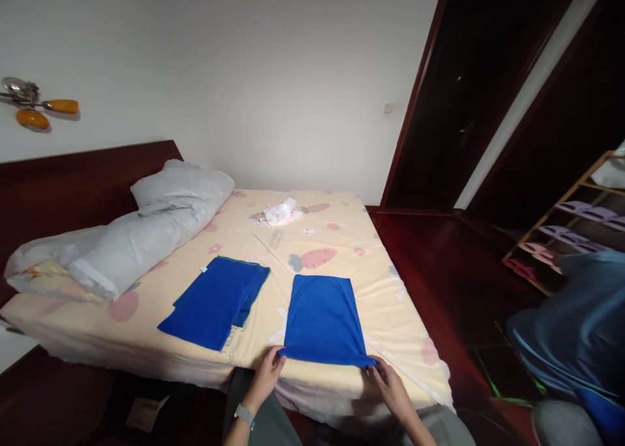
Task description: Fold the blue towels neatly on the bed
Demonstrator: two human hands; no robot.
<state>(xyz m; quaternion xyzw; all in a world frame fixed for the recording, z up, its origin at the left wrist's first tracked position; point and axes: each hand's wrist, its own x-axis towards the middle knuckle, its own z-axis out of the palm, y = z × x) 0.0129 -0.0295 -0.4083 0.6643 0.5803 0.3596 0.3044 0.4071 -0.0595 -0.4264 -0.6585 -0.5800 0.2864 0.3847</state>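
A blue cloth (323, 317) lies spread nearly flat on the bed, close to its front edge. My left hand (267, 373) pinches the cloth's near left corner. At the near right corner, my right hand (387, 382) grips the fabric between thumb and fingers. The near edge between both hands looks slightly turned up. To the left, a second blue cloth piece (212, 303) rests loosely folded or stacked, with green edging and a small white tag.
The bed (342, 237) has a cream sheet with carrot prints. A grey quilt (161, 224) lies along the headboard (88, 179). A white plastic bag (282, 211) sits near the far side. At right are a shoe rack (561, 218) and a person in blue clothing (576, 322).
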